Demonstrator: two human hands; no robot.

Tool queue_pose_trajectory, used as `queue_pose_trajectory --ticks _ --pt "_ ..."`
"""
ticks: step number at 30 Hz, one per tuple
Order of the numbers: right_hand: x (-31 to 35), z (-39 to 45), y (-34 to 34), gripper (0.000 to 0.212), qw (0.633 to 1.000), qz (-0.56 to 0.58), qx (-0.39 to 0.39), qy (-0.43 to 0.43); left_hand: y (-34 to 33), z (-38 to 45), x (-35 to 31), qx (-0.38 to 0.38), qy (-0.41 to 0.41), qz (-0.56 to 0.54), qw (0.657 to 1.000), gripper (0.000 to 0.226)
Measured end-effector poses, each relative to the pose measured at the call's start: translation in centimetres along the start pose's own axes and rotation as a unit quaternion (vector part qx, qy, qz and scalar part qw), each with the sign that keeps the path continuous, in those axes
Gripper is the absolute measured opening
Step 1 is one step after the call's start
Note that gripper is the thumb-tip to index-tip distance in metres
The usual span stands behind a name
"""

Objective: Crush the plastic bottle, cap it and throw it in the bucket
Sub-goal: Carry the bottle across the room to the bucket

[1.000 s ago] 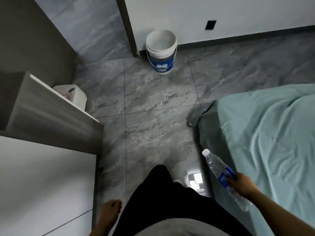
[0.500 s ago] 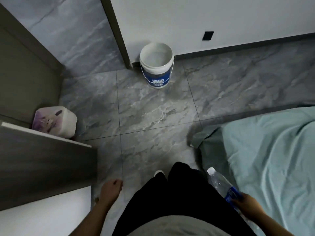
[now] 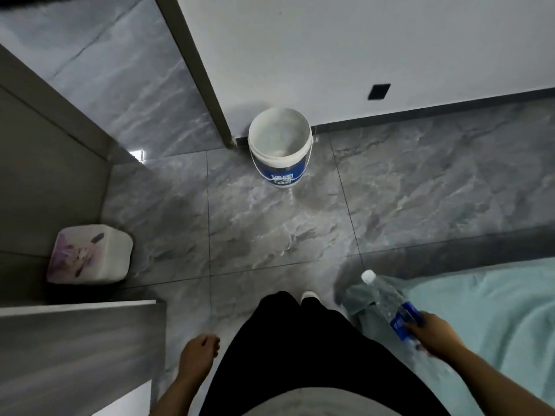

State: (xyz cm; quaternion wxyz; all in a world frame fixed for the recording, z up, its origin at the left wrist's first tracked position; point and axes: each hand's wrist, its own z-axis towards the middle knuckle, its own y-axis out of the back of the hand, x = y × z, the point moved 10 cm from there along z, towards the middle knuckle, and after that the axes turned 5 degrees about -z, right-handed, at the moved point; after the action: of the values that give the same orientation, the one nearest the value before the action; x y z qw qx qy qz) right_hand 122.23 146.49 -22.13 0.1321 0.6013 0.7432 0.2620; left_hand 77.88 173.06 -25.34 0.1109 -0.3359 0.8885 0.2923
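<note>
A clear plastic bottle (image 3: 387, 298) with a white cap and a blue label points up and to the left at the lower right. My right hand (image 3: 435, 333) grips it around the label and lower body. The bottle looks uncrushed and its cap is on. My left hand (image 3: 198, 352) hangs at the lower middle left, fingers loosely curled, holding nothing. A white bucket (image 3: 279, 145) with a blue label and a wire handle stands open on the floor by the wall, far ahead of both hands; it looks empty inside.
A grey marble-tile floor (image 3: 270, 229) lies between me and the bucket. A bed with a teal sheet (image 3: 495, 319) is on the right. A small white bin (image 3: 90, 253) with a printed lid sits left, beside a grey cabinet (image 3: 75, 346). A door frame (image 3: 195, 70) rises behind the bucket.
The view has moved forward, so the bucket is closer and lower in frame. My right hand has lifted the bottle a little. My left hand has swung forward slightly.
</note>
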Motion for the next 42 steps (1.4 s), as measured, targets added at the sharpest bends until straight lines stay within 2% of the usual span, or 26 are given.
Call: queue_pose_trajectory --ticks 4,8,15,20,24,28,33,37,42 --pt "5.7 2.3 3.7 0.018 0.999 -0.019 -0.009 0.033 1.1 1.4 -0.6 -0.004 0.027 -0.010 1.000 0.035" --pt "9.6 5.1 5.5 0.014 0.999 -0.040 -0.004 0.037 2.3 4.1 -4.1 -0.005 0.027 -0.001 1.000 0.036" --pt "12.2 8.4 6.8 0.024 0.998 -0.032 0.050 -0.011 4.1 10.7 -15.8 0.030 0.002 0.007 1.000 0.034" --pt "13.2 9.2 7.8 0.031 0.995 -0.017 0.086 -0.046 5.2 14.4 -25.6 0.013 -0.052 0.019 0.998 0.028" --pt "16.1 11.4 9.9 0.007 0.994 -0.015 0.106 -0.038 5.1 17.0 -30.8 0.016 -0.063 0.025 0.998 0.027" --pt "20.3 15.3 13.6 0.021 0.995 -0.016 0.094 -0.024 4.5 18.8 -32.8 0.014 -0.026 0.025 0.999 0.030" --pt "26.9 20.3 19.2 0.018 0.999 -0.004 0.050 0.004 3.9 20.4 -32.8 0.033 0.045 0.013 0.998 0.035" --pt "33.4 23.0 22.6 0.014 0.999 0.011 0.034 0.041 4.3 21.9 -34.2 0.036 0.084 -0.021 0.996 0.030" --pt "41.4 27.1 24.7 0.023 0.997 0.020 0.028 0.067 5.4 27.0 -39.6 -0.005 0.081 -0.092 0.992 0.026"
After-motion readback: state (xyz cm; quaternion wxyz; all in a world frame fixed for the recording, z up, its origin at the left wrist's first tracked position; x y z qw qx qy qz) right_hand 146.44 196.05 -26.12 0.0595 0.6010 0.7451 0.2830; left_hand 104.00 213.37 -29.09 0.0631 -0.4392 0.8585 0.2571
